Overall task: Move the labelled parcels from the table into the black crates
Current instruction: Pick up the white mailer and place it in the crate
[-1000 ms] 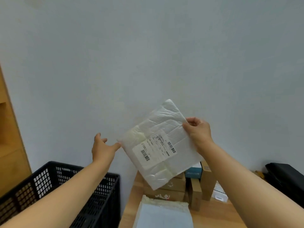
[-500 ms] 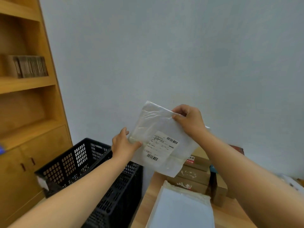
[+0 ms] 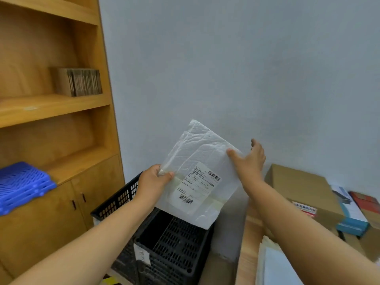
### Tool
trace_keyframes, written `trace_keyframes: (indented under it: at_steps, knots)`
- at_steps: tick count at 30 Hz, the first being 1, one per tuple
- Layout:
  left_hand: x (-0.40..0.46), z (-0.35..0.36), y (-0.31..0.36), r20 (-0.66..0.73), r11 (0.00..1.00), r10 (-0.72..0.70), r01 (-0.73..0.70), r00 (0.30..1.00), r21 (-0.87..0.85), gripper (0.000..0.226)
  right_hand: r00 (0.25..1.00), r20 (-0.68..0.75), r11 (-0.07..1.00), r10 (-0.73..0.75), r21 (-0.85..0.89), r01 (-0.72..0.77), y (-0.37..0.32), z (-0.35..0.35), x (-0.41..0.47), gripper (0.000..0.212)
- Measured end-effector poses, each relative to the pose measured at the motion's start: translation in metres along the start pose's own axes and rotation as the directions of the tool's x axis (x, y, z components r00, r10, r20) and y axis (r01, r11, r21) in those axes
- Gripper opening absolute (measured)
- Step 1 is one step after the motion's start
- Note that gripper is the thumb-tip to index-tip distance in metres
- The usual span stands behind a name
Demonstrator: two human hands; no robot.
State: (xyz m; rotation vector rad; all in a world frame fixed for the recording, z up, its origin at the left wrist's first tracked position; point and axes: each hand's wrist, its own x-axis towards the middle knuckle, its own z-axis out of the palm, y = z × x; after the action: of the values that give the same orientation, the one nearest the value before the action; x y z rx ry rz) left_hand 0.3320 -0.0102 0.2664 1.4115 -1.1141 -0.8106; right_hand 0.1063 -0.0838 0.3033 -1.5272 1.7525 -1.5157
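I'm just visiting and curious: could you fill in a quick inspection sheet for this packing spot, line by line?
Surface: wooden table at right.
Job's things: white labelled parcel held above the black crate.
Clutter: cardboard box, blue box, another white parcel on the table.
Hands: left hand pinches the parcel's edge; right hand touches it, fingers spread.
Cables: nothing seen.
Surroundings: wooden shelving, blue plastic grid, grey wall.

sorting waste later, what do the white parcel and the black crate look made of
White parcel: looks like thin plastic film, slightly glossy and crinkled, with a paper label.
Black crate: looks like rigid moulded plastic, matte, with slotted walls.
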Motion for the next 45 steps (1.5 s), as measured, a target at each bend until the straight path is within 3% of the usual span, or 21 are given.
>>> trace_keyframes:
  at_steps: [4, 6, 11, 15, 21, 28, 30, 38, 42, 45]
  knots:
    - [0.031, -0.075, -0.028, 0.015, 0.998, -0.038, 0.037, 0.999, 0.051, 0.007, 0.976, -0.011, 0.969, 0.217, 0.123, -0.214, 0.0, 0.087, -0.047, 0.099]
    - [0.043, -0.105, -0.039, 0.001, 0.997, -0.069, 0.069, 0.998, 0.028, 0.011, 0.945, 0.059, 0.922, 0.32, 0.211, -0.326, 0.005, 0.123, -0.065, 0.101]
    - [0.078, -0.156, -0.063, -0.033, 0.986, -0.151, 0.148, 0.988, -0.082, 0.017, 0.841, 0.409, 0.812, 0.355, 0.31, -0.494, 0.012, 0.192, -0.095, 0.068]
    - [0.112, -0.174, -0.086, -0.055, 0.97, -0.205, 0.196, 0.977, -0.141, 0.012, 0.812, 0.483, 0.847, 0.327, 0.231, -0.479, 0.016, 0.24, -0.096, 0.038]
    - [0.17, -0.187, -0.132, -0.139, 0.934, -0.321, 0.289, 0.937, -0.209, 0.005, 0.809, 0.484, 0.898, 0.334, 0.096, -0.429, 0.031, 0.314, -0.073, 0.031]
    - [0.275, -0.197, -0.186, -0.222, 0.923, -0.384, 0.366, 0.896, -0.118, 0.002, 0.759, 0.54, 0.906, 0.363, -0.013, -0.424, 0.06, 0.419, -0.029, 0.03]
    - [0.307, -0.194, -0.202, -0.225, 0.908, -0.418, 0.412, 0.88, -0.075, 0.013, 0.743, 0.537, 0.894, 0.4, -0.05, -0.446, 0.069, 0.443, -0.013, 0.028]
    - [0.395, -0.172, -0.267, -0.173, 0.834, -0.543, 0.552, 0.822, 0.003, 0.02, 0.682, 0.516, 0.847, 0.518, -0.197, -0.494, 0.116, 0.512, 0.027, 0.038]
    - [0.418, -0.165, -0.302, -0.135, 0.792, -0.595, 0.607, 0.792, 0.067, 0.033, 0.63, 0.556, 0.837, 0.541, -0.281, -0.47, 0.142, 0.534, 0.026, 0.054]
    - [0.435, -0.16, -0.33, -0.096, 0.777, -0.595, 0.602, 0.798, 0.183, 0.036, 0.57, 0.576, 0.809, 0.586, -0.373, -0.455, 0.163, 0.554, 0.023, 0.053]
